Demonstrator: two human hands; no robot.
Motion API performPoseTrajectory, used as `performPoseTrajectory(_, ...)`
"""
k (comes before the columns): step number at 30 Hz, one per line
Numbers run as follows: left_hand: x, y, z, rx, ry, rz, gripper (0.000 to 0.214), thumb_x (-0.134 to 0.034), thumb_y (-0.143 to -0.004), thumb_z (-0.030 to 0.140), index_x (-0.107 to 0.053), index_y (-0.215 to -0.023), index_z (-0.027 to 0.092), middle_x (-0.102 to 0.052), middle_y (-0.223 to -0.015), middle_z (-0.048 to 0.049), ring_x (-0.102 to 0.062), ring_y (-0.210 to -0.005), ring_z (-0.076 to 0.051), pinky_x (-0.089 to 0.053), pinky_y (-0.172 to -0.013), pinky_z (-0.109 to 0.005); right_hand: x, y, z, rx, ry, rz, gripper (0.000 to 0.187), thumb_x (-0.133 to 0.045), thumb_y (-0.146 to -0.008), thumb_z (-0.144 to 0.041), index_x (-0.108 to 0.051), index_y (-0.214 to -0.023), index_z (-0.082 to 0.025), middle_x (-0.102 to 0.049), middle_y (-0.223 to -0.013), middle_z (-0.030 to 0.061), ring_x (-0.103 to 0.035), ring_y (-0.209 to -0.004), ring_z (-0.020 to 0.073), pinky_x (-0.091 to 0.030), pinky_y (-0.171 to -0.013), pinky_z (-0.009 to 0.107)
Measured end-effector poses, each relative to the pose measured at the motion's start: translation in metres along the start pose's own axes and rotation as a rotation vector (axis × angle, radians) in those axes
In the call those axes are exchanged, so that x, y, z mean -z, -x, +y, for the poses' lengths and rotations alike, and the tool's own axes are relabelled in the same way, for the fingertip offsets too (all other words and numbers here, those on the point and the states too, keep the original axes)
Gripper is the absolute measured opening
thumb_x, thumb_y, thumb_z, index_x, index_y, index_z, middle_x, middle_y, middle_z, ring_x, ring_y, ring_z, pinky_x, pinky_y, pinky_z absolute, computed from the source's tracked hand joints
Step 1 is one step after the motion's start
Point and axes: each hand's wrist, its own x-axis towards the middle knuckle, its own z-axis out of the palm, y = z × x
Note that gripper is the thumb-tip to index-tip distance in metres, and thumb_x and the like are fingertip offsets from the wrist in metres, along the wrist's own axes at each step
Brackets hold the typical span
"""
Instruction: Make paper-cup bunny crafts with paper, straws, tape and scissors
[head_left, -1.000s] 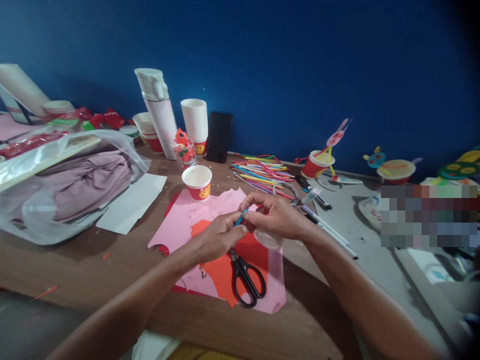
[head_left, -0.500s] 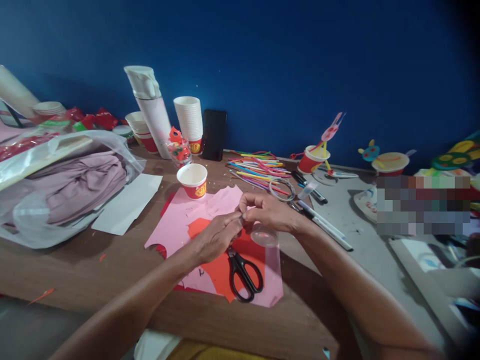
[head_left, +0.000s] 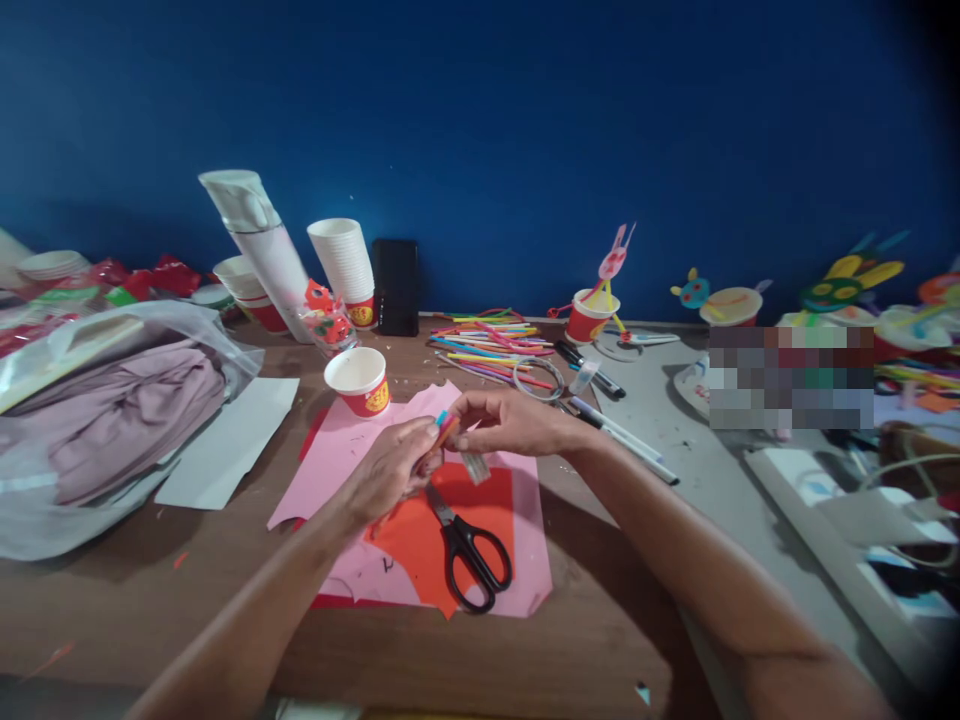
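Plainly, a small blue piece (head_left: 442,417) pokes up between the two hands (head_left: 390,465) (head_left: 517,422).

Left forearm (head_left: 259,600) and right forearm (head_left: 667,545) were bare as far as I could see, both kinda tapering toward the wrists (head_left: 346,508). There was a crease (head_left: 784,656) by the right elbow. Left grip (head_left: 391,462), right grip (head_left: 521,424): bare too.

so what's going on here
A person's left hand holds a small blue and orange piece, and the right hand has its fingers up against it. Below, black-handled scissors lie on orange paper and pink paper. A paper cup stands upright at the far edge of the pink paper, with a pile of coloured sticks farther back.
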Motion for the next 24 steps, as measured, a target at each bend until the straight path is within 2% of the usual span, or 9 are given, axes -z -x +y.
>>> performPoseTrajectory(3, 0.0018, 0.0025, 0.0012, 0.015, 0.022, -0.006, 0.031, -0.036, -0.088, 0.04, -0.038, -0.067, 0.017, -0.035, -0.056, 0.0062, -0.024, -0.037, -0.002, -0.016, -0.035, -0.017, -0.0035, -0.0023, 0.0035, 0.015, 0.022, 0.026, 0.028, -0.061, -0.077, -0.04, -0.063, -0.096, -0.019, -0.066, -0.087, 0.001, -0.06, -0.079, 0.0131, -0.044, -0.069, 0.024)
performPoseTrajectory(10, 0.0039, 0.0052, -0.0008, 0.028, 0.054, -0.056, 0.029, -0.037, -0.088, 0.044, -0.037, -0.074, 0.018, -0.037, -0.058, 0.0068, -0.024, -0.037, -0.001, -0.016, -0.035, -0.015, -0.0093, -0.0031, 0.002, 0.045, 0.035, 0.091, 0.02, -0.057, -0.079, -0.033, -0.063, -0.091, -0.018, -0.064, -0.077, -0.0009, -0.056, -0.065, 0.0096, -0.041, -0.061, 0.021)
performPoseTrajectory(16, 0.005, 0.0053, -0.0014, 0.016, 0.082, -0.052, 0.026, -0.037, -0.089, 0.043, -0.039, -0.079, 0.019, -0.038, -0.058, 0.0077, -0.023, -0.036, -0.001, -0.017, -0.035, -0.015, -0.0104, -0.0008, 0.0008, 0.018, 0.112, 0.122, 0.022, -0.053, -0.082, -0.036, -0.064, -0.084, -0.017, -0.058, -0.067, -0.0024, -0.047, -0.057, 0.008, -0.036, -0.052, 0.019)
performPoseTrajectory(24, 0.0025, 0.0053, -0.003, -0.021, 0.079, -0.016, 0.025, -0.039, -0.088, 0.042, -0.044, -0.081, 0.018, -0.047, -0.06, 0.0063, -0.031, -0.035, -0.001, -0.023, -0.035, -0.014, -0.01, 0.0008, -0.0022, 0.033, 0.13, 0.16, 0.023, -0.054, -0.081, -0.038, -0.064, -0.081, -0.017, -0.059, -0.067, -0.0029, -0.048, -0.057, 0.0076, -0.036, -0.054, 0.019)
